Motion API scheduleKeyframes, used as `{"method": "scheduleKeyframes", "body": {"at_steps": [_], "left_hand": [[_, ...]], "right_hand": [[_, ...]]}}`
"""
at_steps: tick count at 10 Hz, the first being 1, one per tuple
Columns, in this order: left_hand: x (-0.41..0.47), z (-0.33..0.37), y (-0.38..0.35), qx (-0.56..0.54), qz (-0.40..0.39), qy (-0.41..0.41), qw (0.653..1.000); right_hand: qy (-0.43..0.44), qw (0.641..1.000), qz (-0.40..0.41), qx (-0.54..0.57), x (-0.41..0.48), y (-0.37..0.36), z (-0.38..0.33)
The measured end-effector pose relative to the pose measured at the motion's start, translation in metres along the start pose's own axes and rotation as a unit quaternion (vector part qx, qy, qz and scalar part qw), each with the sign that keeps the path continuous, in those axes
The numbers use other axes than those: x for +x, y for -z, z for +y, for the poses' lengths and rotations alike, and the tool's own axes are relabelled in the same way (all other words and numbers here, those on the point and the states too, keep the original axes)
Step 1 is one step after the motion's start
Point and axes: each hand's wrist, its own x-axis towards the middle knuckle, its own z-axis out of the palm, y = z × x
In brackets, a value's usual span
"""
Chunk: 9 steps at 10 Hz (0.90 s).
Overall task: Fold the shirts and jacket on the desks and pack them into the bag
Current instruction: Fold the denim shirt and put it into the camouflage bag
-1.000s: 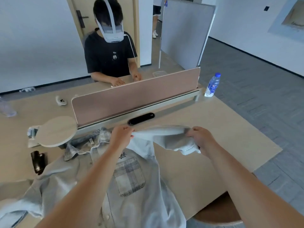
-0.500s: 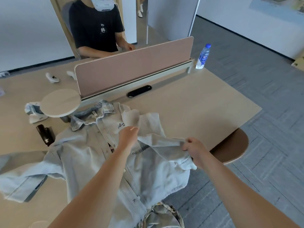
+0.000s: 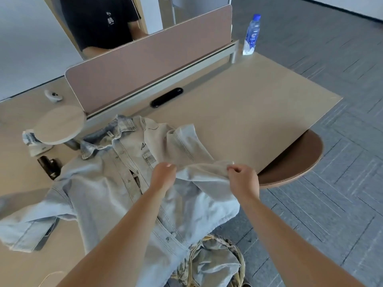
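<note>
Currently, fingers first. On the left hand, fingers curled narrow, pinching a fold of the sleeve, lower centre of frame. On the right hand, thumb and forefinger closed on the edge of the same sleeve, other fingers curled under. Hands side by side, with sleeve cloth draped between them.

Sleeve held raised over the front of the pale denim jacket. Rest of the jacket flat on the desk, collar toward the divider panel. Other sleeve trailing to lower left, hem hanging over the near desk edge.

Containers:
- One patterned bag with woven handles at bottom centre, just below the jacket hem, mouth open. Contents not distinguishable from the bag's own crumpled cloth.
- One water bottle with a blue cap, upright at upper right by the panel's end. Fill level not readable.

Counts:
- Hands 2, jacket 1, bag 1, bottle 1.
- 1 round pale board at left, with a folded cloth partly beneath it.
- 1 dark cylindrical object lying just beside the jacket's shoulder.
- 1 small white device at upper left.
- 1 brown round seat under the desk's right edge.
- 1 person in a black shirt behind the panel.
</note>
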Motion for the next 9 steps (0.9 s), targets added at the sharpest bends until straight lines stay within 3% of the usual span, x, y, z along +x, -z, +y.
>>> {"method": "scheduleKeyframes", "body": {"at_steps": [2, 3, 4, 5, 6, 7, 8, 9], "left_hand": [[-0.026, 0.005, -0.033, -0.061, -0.071, 0.009, 0.996], [-0.036, -0.002, -0.050, -0.046, -0.117, -0.002, 0.992], [-0.045, -0.011, -0.059, -0.007, -0.103, -0.014, 0.995], [-0.048, -0.020, -0.066, -0.014, -0.092, -0.006, 0.996], [-0.051, -0.026, -0.075, -0.005, -0.109, -0.013, 0.994], [-0.054, -0.029, -0.083, -0.030, -0.119, -0.019, 0.992], [-0.057, -0.031, -0.090, -0.039, -0.102, -0.015, 0.994], [-0.060, -0.028, -0.089, -0.049, -0.084, -0.022, 0.995]], "right_hand": [[-0.074, 0.983, -0.140, -0.093, -0.023, 0.010, 0.046], [-0.130, 0.973, -0.180, -0.068, -0.030, 0.012, 0.049], [-0.031, 0.939, -0.266, -0.215, -0.020, 0.007, 0.067], [-0.041, 0.968, -0.196, -0.149, -0.025, 0.017, 0.067], [-0.038, 0.973, -0.099, -0.204, -0.018, 0.021, 0.076], [0.020, 0.976, -0.063, -0.208, -0.012, 0.019, 0.069], [0.057, 0.962, -0.142, -0.226, -0.001, 0.013, 0.062], [0.042, 0.958, -0.200, -0.199, 0.008, 0.006, 0.056]]}}
